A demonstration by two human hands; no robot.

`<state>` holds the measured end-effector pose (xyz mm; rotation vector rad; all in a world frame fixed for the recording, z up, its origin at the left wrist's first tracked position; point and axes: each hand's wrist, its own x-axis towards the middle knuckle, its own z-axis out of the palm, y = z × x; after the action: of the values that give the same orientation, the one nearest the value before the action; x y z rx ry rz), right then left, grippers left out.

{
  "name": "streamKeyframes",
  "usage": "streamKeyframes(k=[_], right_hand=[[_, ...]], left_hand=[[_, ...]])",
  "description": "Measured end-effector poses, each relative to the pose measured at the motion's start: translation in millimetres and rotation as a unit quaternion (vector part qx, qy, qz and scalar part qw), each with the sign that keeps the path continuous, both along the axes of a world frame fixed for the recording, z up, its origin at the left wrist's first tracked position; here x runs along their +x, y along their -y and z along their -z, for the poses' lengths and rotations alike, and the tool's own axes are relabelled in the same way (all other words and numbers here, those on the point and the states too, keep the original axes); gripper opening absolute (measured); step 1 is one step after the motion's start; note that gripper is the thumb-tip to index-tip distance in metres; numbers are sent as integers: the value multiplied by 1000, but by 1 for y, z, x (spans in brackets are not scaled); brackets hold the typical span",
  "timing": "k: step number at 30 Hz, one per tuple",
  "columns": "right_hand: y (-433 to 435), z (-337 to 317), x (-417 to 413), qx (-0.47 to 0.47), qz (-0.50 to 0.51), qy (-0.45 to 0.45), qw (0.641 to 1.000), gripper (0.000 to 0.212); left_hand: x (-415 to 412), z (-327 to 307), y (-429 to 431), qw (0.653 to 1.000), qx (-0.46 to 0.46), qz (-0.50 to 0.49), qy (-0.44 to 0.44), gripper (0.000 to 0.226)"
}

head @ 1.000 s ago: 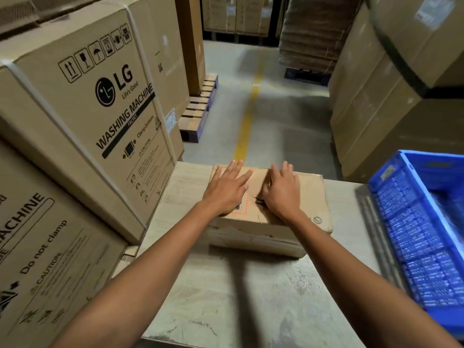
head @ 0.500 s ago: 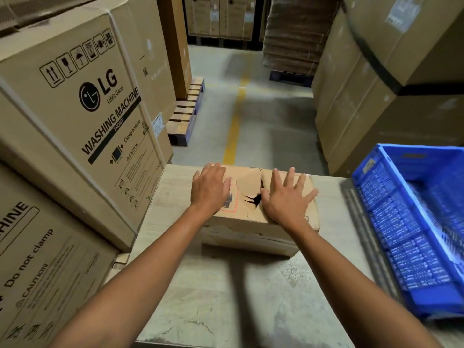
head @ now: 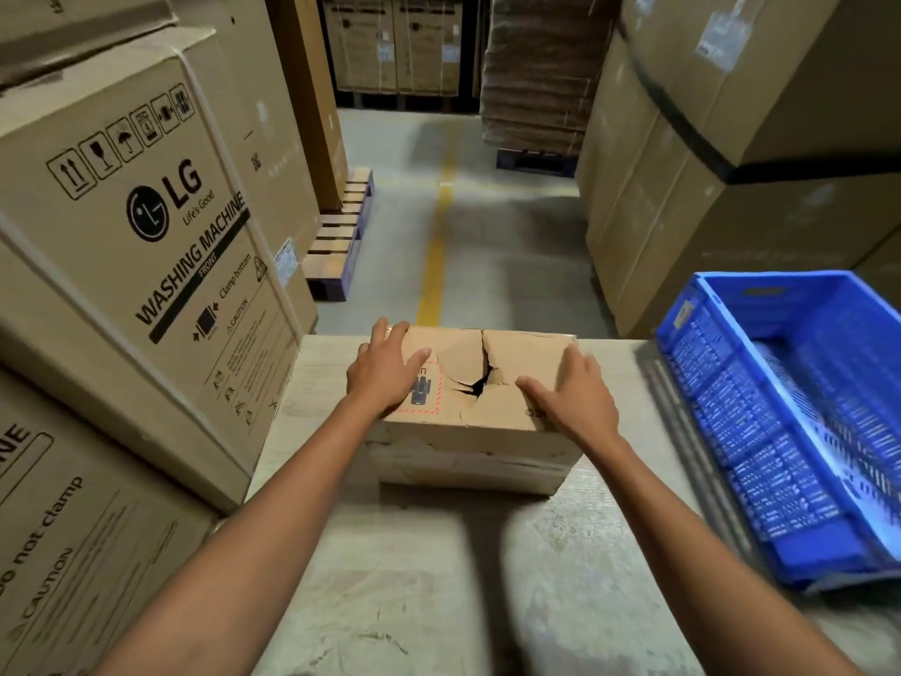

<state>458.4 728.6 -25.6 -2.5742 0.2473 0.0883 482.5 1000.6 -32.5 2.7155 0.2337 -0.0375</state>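
A small worn cardboard box (head: 492,422) sits at the far end of a pale table (head: 439,578). Its top flaps meet at a seam with a torn dark gap in the middle. My left hand (head: 385,370) rests on the left part of the top, fingers reaching to the far left corner, thumb lying on the flap. My right hand (head: 573,392) lies on the right part of the top, with its fingers over the right edge and blurred. A red-bordered label shows under the left hand.
Large washing machine cartons (head: 136,246) stand stacked close on the left. A blue plastic crate (head: 780,412) sits on the table's right side. Tall cartons (head: 731,163) rise on the right. A floor aisle with a yellow line (head: 434,256) and a pallet (head: 341,241) lies beyond.
Both hands have slid apart from the middle seam toward the box's left and right edges. The flaps' torn gap now shows between them.
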Motion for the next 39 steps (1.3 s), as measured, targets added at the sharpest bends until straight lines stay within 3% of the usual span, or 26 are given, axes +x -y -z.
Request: streamKeyframes(k=[2, 5, 9, 18, 23, 26, 29, 31, 33, 35, 37, 39], right_hand=[[-2, 3, -13, 82, 80, -2, 993, 97], [1, -1, -15, 162, 142, 3, 977, 80], [9, -9, -13, 201, 163, 36, 965, 62], [-11, -83, 10, 108, 107, 160, 975, 51], [-54, -99, 4, 23, 16, 212, 977, 53], [-72, -99, -4, 37, -58, 259, 963, 43], [-88, -94, -9, 79, -153, 304, 937, 29], [-101, -88, -15, 128, -189, 294, 928, 39], [-111, -80, -19, 170, -153, 274, 934, 48], [-112, -77, -22, 206, -58, 236, 948, 41], [-104, -78, -24, 271, 18, 175, 946, 32], [-93, -77, -25, 312, 24, 143, 939, 28]], left_hand=[[-6, 0, 4, 999, 23, -34, -28, 67], [-13, -7, 14, 995, 9, -89, -42, 71], [-23, -13, 26, 994, -20, -107, -18, 69], [-47, 13, 39, 962, -181, -202, 38, 67], [-60, 31, 9, 966, -163, -192, -53, 81], [-60, 9, -20, 966, -198, -153, 63, 81], [-50, -44, -30, 898, -376, -156, 169, 69], [-37, -75, -37, 849, -491, -160, 110, 72], [-32, -96, -41, 807, -572, -146, -5, 72], [-38, -103, -38, 775, -617, -105, -86, 54], [-44, -102, -27, 757, -641, -75, -97, 28], [-49, -99, -15, 758, -645, -77, -65, 19]])
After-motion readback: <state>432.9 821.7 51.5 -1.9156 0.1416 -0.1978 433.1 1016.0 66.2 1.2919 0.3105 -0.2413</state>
